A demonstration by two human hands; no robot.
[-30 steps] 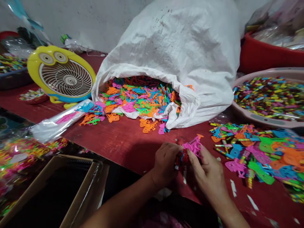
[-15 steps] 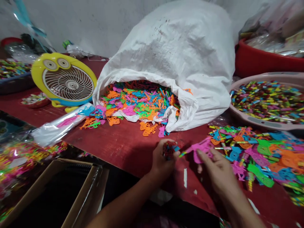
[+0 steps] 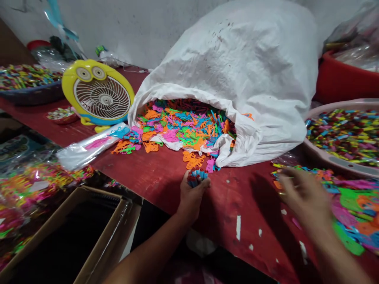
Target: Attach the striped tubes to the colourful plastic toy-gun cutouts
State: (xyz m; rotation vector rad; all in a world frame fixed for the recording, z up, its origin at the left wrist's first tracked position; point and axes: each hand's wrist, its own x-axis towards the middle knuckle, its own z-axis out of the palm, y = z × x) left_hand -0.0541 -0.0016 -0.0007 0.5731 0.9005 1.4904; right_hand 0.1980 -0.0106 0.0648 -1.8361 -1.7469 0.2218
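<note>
My left hand (image 3: 191, 197) is closed around a bundle of small sticks (image 3: 197, 176) with blue and dark red ends, above the red tabletop in front of the white sack. Over at the right, my right hand (image 3: 308, 199) hovers at the left edge of a pile of flat plastic pieces (image 3: 352, 199) in pink, green, orange and blue. Motion blurs its fingers, so I cannot see whether they hold anything. Similar bright plastic pieces (image 3: 189, 128) spill from the mouth of the white sack (image 3: 245, 71).
A yellow fan (image 3: 102, 90) stands left of the sack, with a clear plastic sleeve (image 3: 89, 148) before it. At the right is a pale pink basin (image 3: 328, 156) of small coloured sticks, below a red tub (image 3: 334, 79). An open cardboard box (image 3: 103, 232) sits lower left.
My right hand has moved right, from near my left hand to the pile, and the pink piece no longer shows in it. My left hand keeps its bundle. The view has turned slightly left.
</note>
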